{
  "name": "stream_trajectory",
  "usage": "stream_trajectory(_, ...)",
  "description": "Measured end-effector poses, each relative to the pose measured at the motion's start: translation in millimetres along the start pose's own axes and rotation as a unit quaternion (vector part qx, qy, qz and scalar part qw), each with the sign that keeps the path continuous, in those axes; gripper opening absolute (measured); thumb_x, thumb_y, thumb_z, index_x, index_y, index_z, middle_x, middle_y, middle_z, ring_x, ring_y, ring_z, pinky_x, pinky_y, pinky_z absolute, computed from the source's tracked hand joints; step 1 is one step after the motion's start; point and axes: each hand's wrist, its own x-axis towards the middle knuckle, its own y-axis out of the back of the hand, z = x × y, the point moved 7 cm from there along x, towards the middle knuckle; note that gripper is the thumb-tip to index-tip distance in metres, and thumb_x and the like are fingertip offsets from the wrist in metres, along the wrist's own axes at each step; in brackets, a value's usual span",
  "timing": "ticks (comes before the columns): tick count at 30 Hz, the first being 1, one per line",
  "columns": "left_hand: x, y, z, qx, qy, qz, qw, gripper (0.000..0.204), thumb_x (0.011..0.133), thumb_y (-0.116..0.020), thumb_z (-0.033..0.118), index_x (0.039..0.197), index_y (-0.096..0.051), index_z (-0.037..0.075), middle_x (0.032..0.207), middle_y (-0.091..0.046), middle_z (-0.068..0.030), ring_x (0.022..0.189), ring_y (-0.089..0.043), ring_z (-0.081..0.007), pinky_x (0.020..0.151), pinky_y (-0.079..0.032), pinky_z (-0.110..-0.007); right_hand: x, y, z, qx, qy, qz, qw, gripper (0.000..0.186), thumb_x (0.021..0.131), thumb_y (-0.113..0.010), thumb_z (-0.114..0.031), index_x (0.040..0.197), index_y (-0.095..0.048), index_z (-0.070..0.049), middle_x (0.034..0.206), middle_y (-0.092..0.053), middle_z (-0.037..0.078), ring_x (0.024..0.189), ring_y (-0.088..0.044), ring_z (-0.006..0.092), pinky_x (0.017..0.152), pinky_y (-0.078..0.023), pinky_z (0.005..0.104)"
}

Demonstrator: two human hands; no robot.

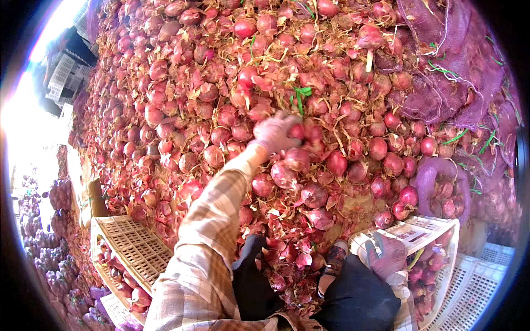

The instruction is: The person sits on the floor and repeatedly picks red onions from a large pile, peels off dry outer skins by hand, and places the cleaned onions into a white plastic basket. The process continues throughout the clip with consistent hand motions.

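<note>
Red onions [313, 195] with loose, papery skins are spread thickly in front of me. My left hand [274, 134] reaches out over the middle of them, blurred by motion. A red onion [297, 131] lies right at its fingertips; whether they grip it is unclear. My right hand [386, 258], in a greyish glove, rests at the near left edge of a white plastic crate [422, 229]. Its thumb and fingers are apart, with no onion visible in them. Several onions [428, 270] are inside that crate.
To my left stands a cream slatted crate [132, 243] holding onions. Purple mesh sacks [441, 83] lie at the far right. A green tie [301, 98] sits among the onions beyond my left hand. Another white crate [469, 292] is at the lower right.
</note>
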Motion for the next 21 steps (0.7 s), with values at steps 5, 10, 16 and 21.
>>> stream_trajectory(5, -29, -72, 79, 0.082, -0.033, -0.109, 0.990, 0.073, 0.069, -0.077, 0.042, 0.135, -0.049, 0.026, 0.139, -0.041, -0.0150, 0.120, -0.048, -0.0434, 0.093, -0.049, -0.051, 2, 1, -9, 0.007, 0.020, 0.045, 0.999, 0.036, 0.083, -0.067, -0.035, 0.107, -0.067, -0.007, 0.087, -0.068, 0.017, 0.083, -0.064, 0.0367, 0.078, -0.050, 0.0460)
stream_trajectory(10, -71, -84, 79, -0.055, -0.005, -0.098, 0.994, 0.074, 0.069, -0.076, 0.045, 0.134, -0.050, 0.022, 0.132, -0.047, -0.0163, 0.120, -0.050, -0.0409, 0.098, -0.045, -0.048, 1, 10, -14, 0.005, -0.020, 0.025, 0.999, 0.043, 0.084, -0.063, -0.042, 0.109, -0.067, -0.007, 0.091, -0.069, 0.019, 0.087, -0.065, 0.0382, 0.081, -0.051, 0.0461)
stream_trajectory(16, -119, -15, 109, -0.457, -0.100, -0.019, 0.883, 0.066, 0.070, -0.077, 0.016, 0.131, -0.052, 0.012, 0.123, -0.056, -0.0163, 0.119, -0.053, -0.0313, 0.094, -0.049, -0.038, -6, 10, -6, -0.020, -0.081, -0.038, 0.996, 0.041, 0.085, -0.062, -0.047, 0.111, -0.068, -0.016, 0.095, -0.070, 0.016, 0.090, -0.067, 0.0341, 0.083, -0.051, 0.0450)
stream_trajectory(21, -162, 37, 147, -0.277, -0.276, 0.159, 0.907, 0.070, 0.073, -0.066, 0.005, 0.139, -0.045, 0.005, 0.134, -0.051, -0.0199, 0.126, -0.050, -0.0354, 0.105, -0.041, -0.041, 43, -85, 89, 0.415, 0.061, 0.006, 0.908, 0.058, 0.088, -0.058, -0.054, 0.132, -0.052, -0.017, 0.115, -0.063, 0.014, 0.098, -0.064, 0.0306, 0.081, -0.053, 0.0435)
